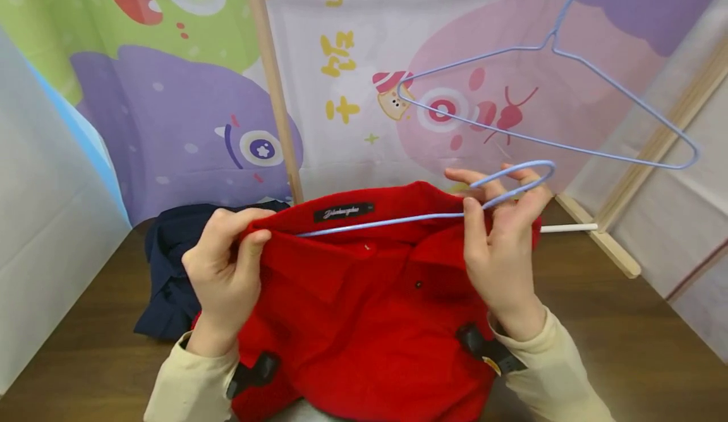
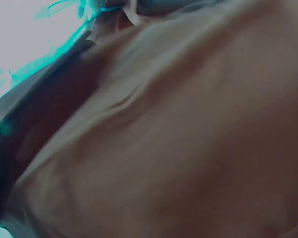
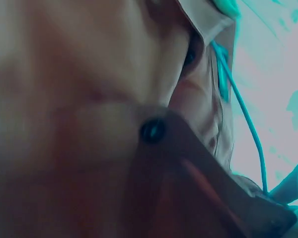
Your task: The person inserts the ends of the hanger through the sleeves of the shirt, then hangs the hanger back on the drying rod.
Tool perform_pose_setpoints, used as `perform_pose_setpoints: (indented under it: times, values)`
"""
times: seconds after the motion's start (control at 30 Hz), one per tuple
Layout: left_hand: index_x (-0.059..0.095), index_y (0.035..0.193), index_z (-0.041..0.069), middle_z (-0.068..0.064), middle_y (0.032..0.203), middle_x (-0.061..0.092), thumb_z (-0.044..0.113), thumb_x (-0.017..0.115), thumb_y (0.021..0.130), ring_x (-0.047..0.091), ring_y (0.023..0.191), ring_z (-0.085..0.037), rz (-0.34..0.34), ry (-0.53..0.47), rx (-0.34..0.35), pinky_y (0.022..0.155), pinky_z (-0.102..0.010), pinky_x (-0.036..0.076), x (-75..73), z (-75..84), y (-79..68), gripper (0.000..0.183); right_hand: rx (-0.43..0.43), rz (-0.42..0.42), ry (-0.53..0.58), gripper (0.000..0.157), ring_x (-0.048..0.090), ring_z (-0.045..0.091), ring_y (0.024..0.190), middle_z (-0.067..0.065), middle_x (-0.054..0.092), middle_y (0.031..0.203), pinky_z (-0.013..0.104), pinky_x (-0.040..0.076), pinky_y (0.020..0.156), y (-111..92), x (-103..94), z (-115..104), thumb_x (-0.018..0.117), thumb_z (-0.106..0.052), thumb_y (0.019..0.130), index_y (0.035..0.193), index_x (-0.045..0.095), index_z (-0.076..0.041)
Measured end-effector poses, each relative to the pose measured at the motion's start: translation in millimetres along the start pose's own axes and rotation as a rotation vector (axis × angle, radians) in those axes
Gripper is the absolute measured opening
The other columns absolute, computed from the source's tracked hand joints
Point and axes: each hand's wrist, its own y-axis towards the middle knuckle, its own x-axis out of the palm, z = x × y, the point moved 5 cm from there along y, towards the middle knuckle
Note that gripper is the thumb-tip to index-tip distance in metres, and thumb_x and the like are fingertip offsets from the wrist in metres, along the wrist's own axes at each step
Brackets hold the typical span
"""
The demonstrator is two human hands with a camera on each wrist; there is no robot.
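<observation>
A red garment with a black label inside its open top edge spans the space between both hands. My left hand pinches the left corner of that edge between thumb and fingers. Within the opening runs a light blue wire hanger, its left end hidden by the cloth. My right hand grips the hanger near its looped right end, thumb in front and fingers behind. The right wrist view shows a dark button on the cloth and the hanger wire beyond it. Blurred cloth fills most of the left wrist view.
A second blue hanger hangs above the right hand. Dark navy cloth lies on the brown table at left. Wooden frame posts and a white rod stand before a cartoon-printed curtain.
</observation>
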Motion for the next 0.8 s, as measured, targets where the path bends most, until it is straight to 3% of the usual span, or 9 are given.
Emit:
perform_pose_setpoints:
  times: [0.1, 0.33, 0.5, 0.67, 0.8]
  values:
    - [0.066, 0.082, -0.007, -0.016, 0.069, 0.06, 0.031, 0.062, 0.083, 0.047, 0.063, -0.014, -0.054, 0.046, 0.017, 0.059, -0.014, 0.036, 4.0, 3.6, -0.7, 0.038, -0.033, -0.026, -0.033, 0.035, 0.06, 0.019, 0.091, 0.015, 0.064, 0.104, 0.026, 0.039, 0.08, -3, 5.1, -2, 0.047, 0.007, 0.088, 0.114, 0.026, -0.003]
    - [0.067, 0.09, -0.002, -0.011, 0.078, 0.064, 0.036, 0.059, 0.085, 0.047, 0.065, -0.011, -0.224, 0.123, -0.034, 0.058, -0.015, 0.037, 12.8, -0.5, -4.8, 0.038, -0.004, -0.077, 0.059, 0.041, 0.062, 0.02, 0.092, 0.001, 0.066, 0.098, 0.023, 0.041, 0.078, -3, 7.6, 1, 0.049, 0.01, 0.087, 0.118, 0.026, -0.006]
    - [0.067, 0.096, 0.003, -0.003, 0.068, 0.058, 0.038, 0.056, 0.087, 0.041, 0.058, -0.007, -0.356, 0.183, -0.042, 0.052, -0.016, 0.033, 22.8, -4.2, -12.6, 0.037, 0.02, -0.089, 0.086, 0.041, 0.063, 0.018, 0.092, -0.002, 0.067, 0.096, 0.022, 0.043, 0.077, -4, 9.2, 3, 0.049, 0.012, 0.086, 0.117, 0.028, -0.005]
    - [0.065, 0.096, 0.005, 0.003, 0.06, 0.047, 0.04, 0.051, 0.09, 0.037, 0.056, -0.005, -0.478, 0.221, -0.021, 0.051, -0.016, 0.03, 34.0, -4.7, -20.4, 0.038, 0.002, -0.128, 0.014, 0.039, 0.063, 0.017, 0.093, 0.009, 0.067, 0.096, 0.022, 0.044, 0.079, -9, 15.2, 5, 0.052, 0.012, 0.085, 0.116, 0.028, 0.005]
    - [0.063, 0.103, 0.006, 0.002, 0.072, 0.059, 0.039, 0.052, 0.089, 0.042, 0.06, -0.005, -0.612, 0.219, -0.043, 0.054, -0.018, 0.035, 43.7, -6.2, -27.2, 0.037, -0.009, -0.161, -0.046, 0.042, 0.061, 0.014, 0.096, 0.017, 0.065, 0.097, 0.024, 0.044, 0.085, -13, 20.6, 6, 0.053, 0.011, 0.084, 0.117, 0.028, 0.008]
